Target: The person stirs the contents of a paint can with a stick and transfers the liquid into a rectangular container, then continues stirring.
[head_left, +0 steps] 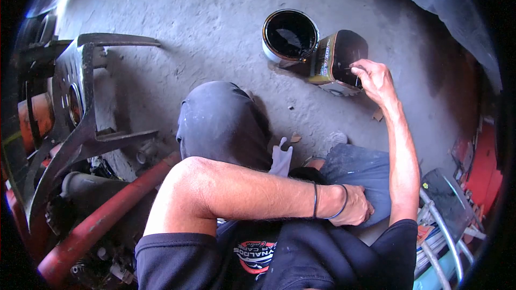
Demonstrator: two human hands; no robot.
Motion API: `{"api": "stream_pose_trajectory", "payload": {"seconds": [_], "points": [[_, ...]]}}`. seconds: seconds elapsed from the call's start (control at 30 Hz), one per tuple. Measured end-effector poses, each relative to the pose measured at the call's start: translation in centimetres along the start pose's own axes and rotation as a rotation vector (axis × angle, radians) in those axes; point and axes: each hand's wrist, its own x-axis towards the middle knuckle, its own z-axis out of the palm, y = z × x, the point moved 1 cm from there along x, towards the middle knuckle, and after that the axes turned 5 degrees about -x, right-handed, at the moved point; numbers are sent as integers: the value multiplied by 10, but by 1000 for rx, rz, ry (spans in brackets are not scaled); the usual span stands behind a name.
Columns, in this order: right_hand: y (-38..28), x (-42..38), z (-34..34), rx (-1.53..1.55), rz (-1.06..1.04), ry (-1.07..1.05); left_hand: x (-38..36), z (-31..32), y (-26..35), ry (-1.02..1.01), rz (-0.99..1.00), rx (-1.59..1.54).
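Gold metal is calling, I judge, for a light touch: the bare right hand (376, 80) would be doing best by staying steady, without leaning down. Its thumb and forefinger are sitting close together — whether clamping anything, I cannot tell. Just beneath them, the rectangular, round-cornered gold metal tin (324, 62) is standing, its top showing dark. Nearer the body than those fingers, the bare left hand (350, 204) is resting on grey-blue cloth trousers (356, 161), fingers curling.

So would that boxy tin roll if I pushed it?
Probably not: the tin has flat sides, so it should slide. Its top looks open, so any liquid inside might slosh. Its thin-looking rim might bend.
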Motion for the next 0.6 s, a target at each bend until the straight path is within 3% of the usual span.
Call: {"api": "stream_pose_trajectory", "payload": {"seconds": [0.2, 0.4, 0.6], "points": [[-14, -15, -9, 37, 70, -23, 5, 12, 6, -18, -10, -24], [-3, -25, -22, -10, 152, 68, 3, 25, 3, 19, 19, -110], [6, -17, -18, -108, 95, 201, 4, 9, 2, 19, -5, -92]]}}
